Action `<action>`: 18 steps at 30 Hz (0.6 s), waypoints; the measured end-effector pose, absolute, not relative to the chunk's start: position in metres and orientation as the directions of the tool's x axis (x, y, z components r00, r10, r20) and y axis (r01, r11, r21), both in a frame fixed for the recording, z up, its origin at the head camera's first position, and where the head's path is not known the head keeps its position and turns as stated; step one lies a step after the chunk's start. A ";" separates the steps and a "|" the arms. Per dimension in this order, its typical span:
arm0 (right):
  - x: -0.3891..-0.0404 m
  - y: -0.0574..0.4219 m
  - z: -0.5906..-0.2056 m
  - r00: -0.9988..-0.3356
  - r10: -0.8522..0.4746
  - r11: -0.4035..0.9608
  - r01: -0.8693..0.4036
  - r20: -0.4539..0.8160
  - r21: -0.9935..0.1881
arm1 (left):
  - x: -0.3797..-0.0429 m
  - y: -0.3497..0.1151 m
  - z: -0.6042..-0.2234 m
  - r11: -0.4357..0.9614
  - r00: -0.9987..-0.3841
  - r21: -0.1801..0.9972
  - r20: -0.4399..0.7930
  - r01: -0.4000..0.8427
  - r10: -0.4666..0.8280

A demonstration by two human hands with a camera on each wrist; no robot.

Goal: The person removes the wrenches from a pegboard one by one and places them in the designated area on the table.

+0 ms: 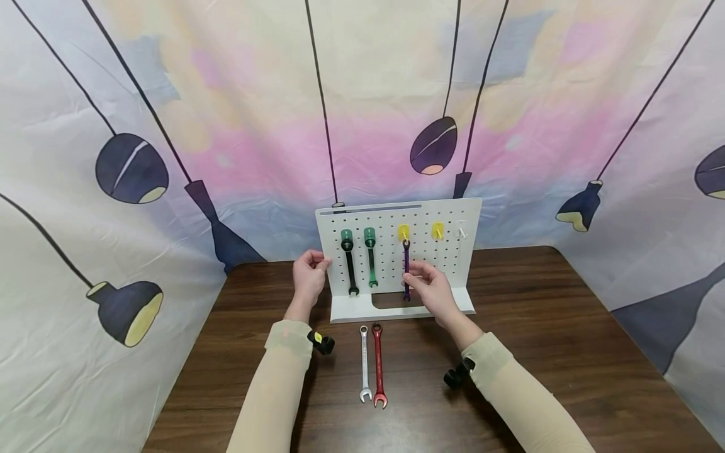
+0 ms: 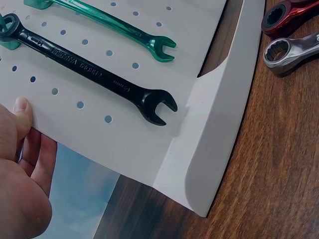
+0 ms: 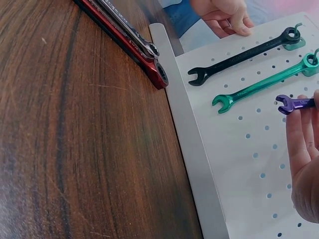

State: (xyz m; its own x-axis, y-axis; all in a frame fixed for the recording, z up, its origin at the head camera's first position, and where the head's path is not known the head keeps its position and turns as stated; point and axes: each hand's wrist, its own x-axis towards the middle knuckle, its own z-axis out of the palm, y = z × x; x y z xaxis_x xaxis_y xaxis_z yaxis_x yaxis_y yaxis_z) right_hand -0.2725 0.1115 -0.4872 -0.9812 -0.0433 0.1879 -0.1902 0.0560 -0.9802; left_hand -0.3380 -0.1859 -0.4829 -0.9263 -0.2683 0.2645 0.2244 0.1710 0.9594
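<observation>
A cloth backdrop printed with dark hanging lamps (image 1: 374, 145) rises behind a dark brown wood-grain table (image 1: 538, 302), on which stands a white perforated pegboard (image 1: 387, 264). The left hand (image 1: 308, 275) pinches the board's left edge, thumb on the front face, fingers behind. The right hand (image 1: 430, 289) pinches a slim purple metal wrench (image 1: 406, 270) between thumb and fingers; the wrench is upright before the board, its upper end at a yellow plastic hook (image 1: 404, 230), though whether it bears on that hook I cannot tell. To its left, a black metal wrench (image 1: 350, 267) and a shiny green metal wrench (image 1: 371, 261) hang from green hooks (image 1: 347, 235). A silver metal wrench (image 1: 364, 365) and a red metal wrench (image 1: 378, 365) lie side by side on the table before the board.
</observation>
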 end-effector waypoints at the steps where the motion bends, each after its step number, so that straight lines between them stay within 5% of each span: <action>1: -0.272 0.111 -0.487 -0.981 -0.044 0.051 -0.190 0.188 -0.980 | -0.338 -0.186 -0.483 0.172 -0.926 0.959 0.266 0.226 -0.268; 18: -0.270 0.109 -0.483 -0.979 -0.033 0.014 -0.200 0.200 -0.980 | -0.338 -0.187 -0.483 0.174 -0.930 0.960 0.261 0.221 -0.260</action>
